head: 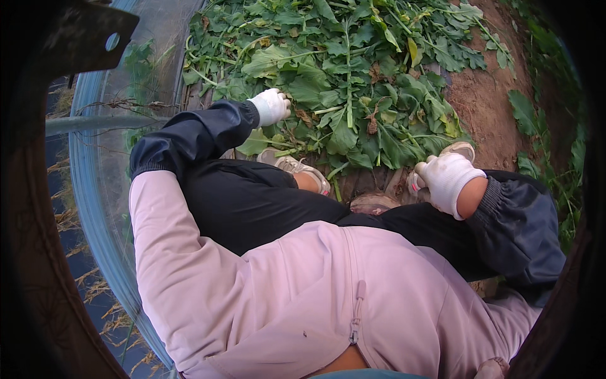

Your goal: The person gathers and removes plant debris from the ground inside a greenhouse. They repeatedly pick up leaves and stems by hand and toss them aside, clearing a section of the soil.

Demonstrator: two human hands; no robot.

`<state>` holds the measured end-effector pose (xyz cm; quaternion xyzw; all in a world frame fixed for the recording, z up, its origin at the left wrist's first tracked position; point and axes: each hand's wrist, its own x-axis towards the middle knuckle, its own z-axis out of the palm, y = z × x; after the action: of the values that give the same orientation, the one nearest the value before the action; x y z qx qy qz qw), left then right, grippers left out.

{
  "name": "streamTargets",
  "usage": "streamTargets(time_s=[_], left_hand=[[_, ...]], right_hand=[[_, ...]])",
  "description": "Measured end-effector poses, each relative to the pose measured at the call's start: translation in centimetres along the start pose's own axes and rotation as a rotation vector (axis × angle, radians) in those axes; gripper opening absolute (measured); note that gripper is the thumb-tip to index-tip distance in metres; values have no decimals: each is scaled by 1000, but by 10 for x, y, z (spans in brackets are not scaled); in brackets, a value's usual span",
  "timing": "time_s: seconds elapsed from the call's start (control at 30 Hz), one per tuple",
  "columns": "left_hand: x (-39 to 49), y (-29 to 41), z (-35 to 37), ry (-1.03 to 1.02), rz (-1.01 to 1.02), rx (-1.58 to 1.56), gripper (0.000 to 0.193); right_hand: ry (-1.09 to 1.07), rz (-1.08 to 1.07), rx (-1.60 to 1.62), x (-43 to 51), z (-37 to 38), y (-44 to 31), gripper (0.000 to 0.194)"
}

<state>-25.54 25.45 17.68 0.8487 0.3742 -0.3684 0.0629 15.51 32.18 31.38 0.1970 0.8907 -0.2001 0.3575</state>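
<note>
My left hand [271, 107], in a white knit glove, is at the near left edge of a broad layer of leafy greens [326, 85]. Its fingers are curled, and whether they grip a stem is hidden. By my right shoe [460, 150] and above my right thigh is my right hand [447, 182], also in a white glove with bare wrist showing. The fingers bend down out of sight, so I cannot tell if anything is in them. The leaves have thick pale stalks, and some are yellow or brown. My left shoe [296, 166] touches the near leaves.
Clear plastic film [142, 90] runs along the left, crossed by a metal pipe [109, 124]. A dark metal plate [94, 38] with a hole juts in at upper left. Bare soil [487, 104] and growing plants [525, 113] lie right. A pale round object [374, 203] sits between my feet.
</note>
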Motion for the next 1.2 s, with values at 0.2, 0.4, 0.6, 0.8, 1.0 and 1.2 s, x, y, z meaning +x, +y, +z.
streamTargets(time_s=[0.2, 0.4, 0.6, 0.8, 1.0, 1.2], left_hand=[[30, 60, 45, 57, 146, 6, 15], [80, 108, 56, -201, -106, 170, 33], [75, 94, 53, -248, -124, 26, 28], [46, 50, -22, -162, -93, -289, 22], [26, 4, -77, -65, -215, -330, 34], [-3, -32, -108, -3, -368, -272, 39]], right_hand=[[9, -9, 36, 3, 3, 7, 27], [-12, 33, 50, 5, -1, 5, 27], [-22, 26, 49, 8, 3, 10, 31], [-47, 0, 34, 8, -1, 9, 30], [-20, 1, 31, 7, 0, 7, 34], [-7, -1, 24, 8, 1, 5, 31]])
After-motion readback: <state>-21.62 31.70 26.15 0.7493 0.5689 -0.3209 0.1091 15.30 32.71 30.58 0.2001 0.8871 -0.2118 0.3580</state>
